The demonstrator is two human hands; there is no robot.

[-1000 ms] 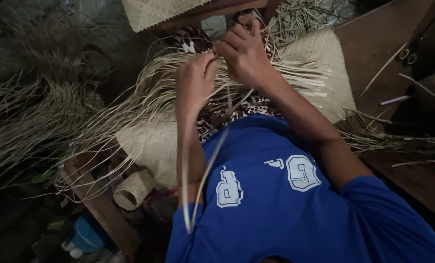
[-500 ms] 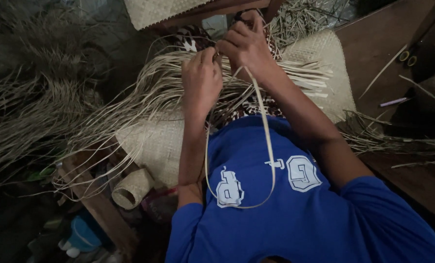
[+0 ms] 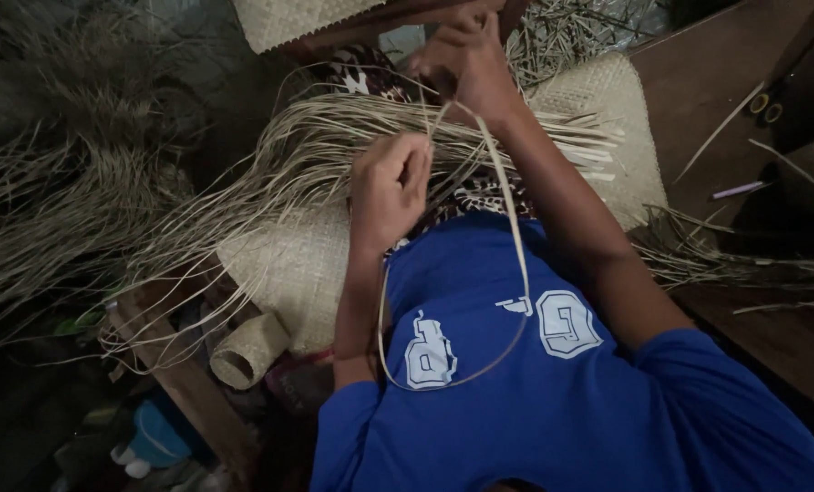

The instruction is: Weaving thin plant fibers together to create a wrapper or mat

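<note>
Lowered, left hand [image 3: 391, 187] pinches strip [image 3: 516, 264]; right hand [image 3: 462, 59], partly cropped, grips it.

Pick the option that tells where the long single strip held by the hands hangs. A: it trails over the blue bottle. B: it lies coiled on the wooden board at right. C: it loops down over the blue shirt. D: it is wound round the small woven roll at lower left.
C: the pale strip runs from the right hand down across the blue shirt and curves back up to the left hand.
</note>
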